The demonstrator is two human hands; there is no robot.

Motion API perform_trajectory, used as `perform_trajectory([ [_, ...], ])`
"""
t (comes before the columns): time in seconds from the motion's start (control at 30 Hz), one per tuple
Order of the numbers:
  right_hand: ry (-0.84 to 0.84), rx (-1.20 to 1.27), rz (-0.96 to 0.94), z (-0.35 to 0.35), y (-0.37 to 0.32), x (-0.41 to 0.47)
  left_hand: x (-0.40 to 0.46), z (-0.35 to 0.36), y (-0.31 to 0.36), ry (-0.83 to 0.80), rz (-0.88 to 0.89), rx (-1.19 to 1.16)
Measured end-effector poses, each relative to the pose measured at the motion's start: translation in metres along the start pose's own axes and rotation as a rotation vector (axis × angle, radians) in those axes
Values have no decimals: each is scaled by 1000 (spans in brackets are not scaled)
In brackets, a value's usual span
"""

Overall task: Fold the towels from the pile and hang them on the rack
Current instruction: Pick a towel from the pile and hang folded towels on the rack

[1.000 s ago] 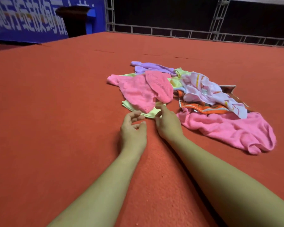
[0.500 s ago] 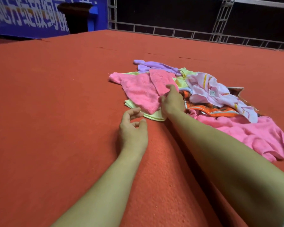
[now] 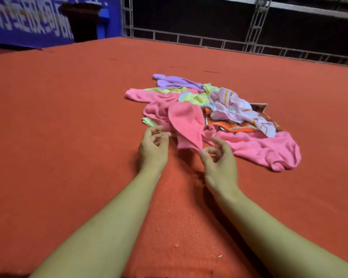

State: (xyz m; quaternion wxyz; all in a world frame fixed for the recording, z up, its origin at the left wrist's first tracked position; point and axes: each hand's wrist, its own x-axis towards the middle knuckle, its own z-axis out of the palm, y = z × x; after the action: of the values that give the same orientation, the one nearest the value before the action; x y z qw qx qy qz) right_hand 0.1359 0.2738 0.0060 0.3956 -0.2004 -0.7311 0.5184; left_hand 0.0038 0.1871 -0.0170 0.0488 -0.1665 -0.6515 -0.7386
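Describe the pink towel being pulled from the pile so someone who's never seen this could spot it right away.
On the wide red carpeted surface lies a pile of coloured towels. At its near edge, a small bright pink terry towel is lifted toward the person, its corner pinched by the right hand. Unlike the larger crumpled pink towel lying flat to its right, it is raised and held.
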Motion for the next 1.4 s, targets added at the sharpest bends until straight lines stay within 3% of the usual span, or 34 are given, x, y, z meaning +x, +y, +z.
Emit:
perform_trajectory([
  [0.13, -5, 4, 32, -48, -22, -55, -30, -10, 12, -39, -15, 201],
  [0.27, -6, -5, 88, -85, -24, -102, -76, -18, 26, -152, -35, 239],
  [0.43, -52, -150, 119, -100, -10, -122, -106, -11, 38, -276, -63, 458],
  [0.67, 24, -219, 111, -85, -3, -123, -101, 10, 43, -227, -226, 625],
  [0.73, 33, -188, 129, -84, -6, -121, -99, 20, 45, -187, -285, 585],
  [0.83, 84, -65, 109, -87, -19, -110, -91, 32, 65, -48, -376, 269],
  [1.03, 180, 308, 197, -105, -88, -55, -62, 35, 139, -69, -114, 122],
  [1.17, 136, 568, 264, -117, -150, -35, -54, 31, 197, -150, 106, 109],
  [1.4, 97, 613, 196, -150, -187, -33, -56, 41, 265, -113, 331, 89],
])
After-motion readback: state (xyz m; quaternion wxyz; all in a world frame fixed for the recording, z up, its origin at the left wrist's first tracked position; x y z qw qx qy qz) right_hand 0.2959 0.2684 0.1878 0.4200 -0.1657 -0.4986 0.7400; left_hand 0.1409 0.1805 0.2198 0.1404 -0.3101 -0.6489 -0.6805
